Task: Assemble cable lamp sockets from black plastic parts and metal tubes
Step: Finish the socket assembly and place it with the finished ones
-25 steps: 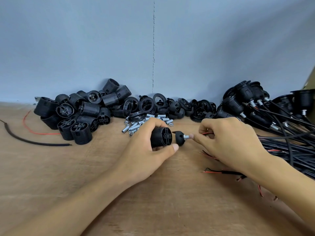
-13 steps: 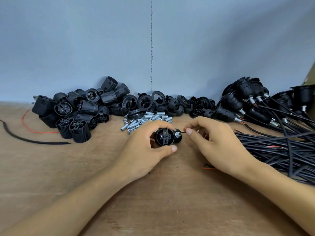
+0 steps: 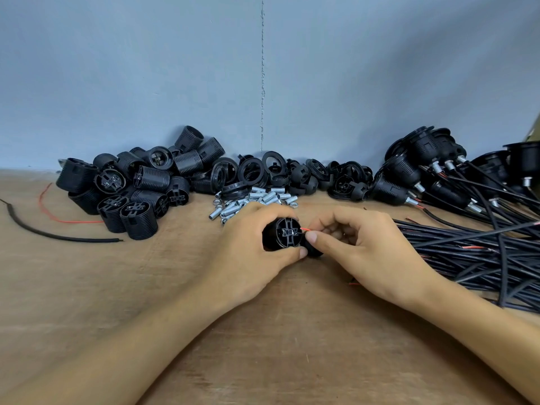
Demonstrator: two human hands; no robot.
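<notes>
**Handling.** We judge the socket body [image 3: 285, 236] to be light, rigid moulded plastic. Its ribbed barrel gives a sure hold, so it is best taken round the barrel with the terminal face left free. The red wire [image 3: 306, 229] is thin and limp. It should be pinched close to its tip, or it is likely to buckle on entering the terminal. The cap [image 3: 315, 252] is small and looks smooth. We judge that it could slip if held by one finger alone.

**Hands.** The left hand [image 3: 248, 252] is wrapped round the barrel of the socket body, fingers over the top and thumb beneath. The terminal face is turned towards the camera. The right hand [image 3: 368, 247] is just beside it, fingers curled. Its fingertips appear to pinch the red wire, and its thumb lies against the cap.

**Position.** The socket body is held just above the desk [image 3: 146, 287], at centre. The red wire runs from the right hand to the terminal face. We cannot tell whether it is seated. The cap is touching the lower right edge of the socket body. The metal tubes [image 3: 257, 200] lie just behind the left hand. The cable bundle [image 3: 482, 252] lies to the right.
</notes>
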